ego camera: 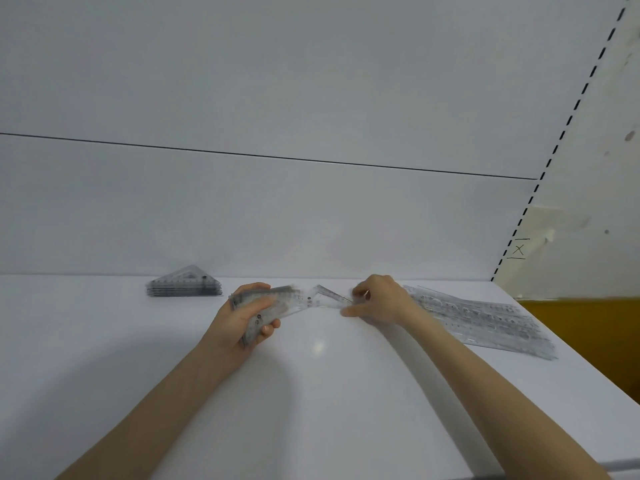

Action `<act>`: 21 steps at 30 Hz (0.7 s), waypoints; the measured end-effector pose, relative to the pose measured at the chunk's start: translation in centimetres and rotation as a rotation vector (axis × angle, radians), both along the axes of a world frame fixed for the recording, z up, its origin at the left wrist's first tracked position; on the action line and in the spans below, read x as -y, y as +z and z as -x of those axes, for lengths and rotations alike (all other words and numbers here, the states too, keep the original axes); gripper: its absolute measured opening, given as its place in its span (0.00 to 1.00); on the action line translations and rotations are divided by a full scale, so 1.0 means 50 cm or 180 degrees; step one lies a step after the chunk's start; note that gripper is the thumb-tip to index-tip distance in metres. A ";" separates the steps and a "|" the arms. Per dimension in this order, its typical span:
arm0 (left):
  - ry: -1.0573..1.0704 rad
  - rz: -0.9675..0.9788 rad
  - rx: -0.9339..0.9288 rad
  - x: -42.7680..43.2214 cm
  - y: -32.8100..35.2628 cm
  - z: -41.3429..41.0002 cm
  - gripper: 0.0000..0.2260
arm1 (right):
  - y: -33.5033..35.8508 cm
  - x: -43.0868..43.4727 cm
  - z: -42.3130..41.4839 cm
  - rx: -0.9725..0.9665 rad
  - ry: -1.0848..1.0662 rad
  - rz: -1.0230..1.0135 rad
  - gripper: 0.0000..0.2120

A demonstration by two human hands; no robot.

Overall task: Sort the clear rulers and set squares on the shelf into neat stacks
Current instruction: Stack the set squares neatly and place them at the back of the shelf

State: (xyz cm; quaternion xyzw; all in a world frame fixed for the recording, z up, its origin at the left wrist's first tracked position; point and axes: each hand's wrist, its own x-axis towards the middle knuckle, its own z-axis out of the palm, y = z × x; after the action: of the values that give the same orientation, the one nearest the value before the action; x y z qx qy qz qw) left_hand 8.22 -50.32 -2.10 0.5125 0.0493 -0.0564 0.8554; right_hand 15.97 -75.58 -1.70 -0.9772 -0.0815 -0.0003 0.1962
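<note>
My left hand [242, 315] grips a bundle of clear set squares [277, 303], fingers curled round it, held just above the white shelf [311, 393]. Right of it, my right hand [377, 301] pinches one more clear set square [327, 295] that lies on the shelf, its far end near the bundle. A neat stack of clear triangular set squares [185, 285] sits at the back left. A spread pile of clear rulers [485, 320] lies at the right, behind my right wrist.
The shelf's white back panel [277, 220] rises directly behind the items. A slotted upright [540, 181] with black slots bounds the shelf at the right, with a yellow surface [588, 341] beyond the shelf's right edge.
</note>
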 end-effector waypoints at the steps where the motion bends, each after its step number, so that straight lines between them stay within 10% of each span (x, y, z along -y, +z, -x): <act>1: -0.0018 -0.0013 -0.0007 0.001 0.000 0.000 0.06 | 0.000 -0.001 0.001 0.0040 0.0009 -0.0082 0.15; 21: 0.0162 0.0049 -0.0194 0.003 0.000 0.000 0.05 | 0.007 0.017 0.011 0.0201 0.0162 -0.0386 0.15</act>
State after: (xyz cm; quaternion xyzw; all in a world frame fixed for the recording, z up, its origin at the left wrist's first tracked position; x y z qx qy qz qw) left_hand 8.20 -50.47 -2.10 0.5025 0.0880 -0.0506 0.8586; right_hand 15.43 -76.42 -1.33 -0.9606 -0.1123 -0.0310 0.2523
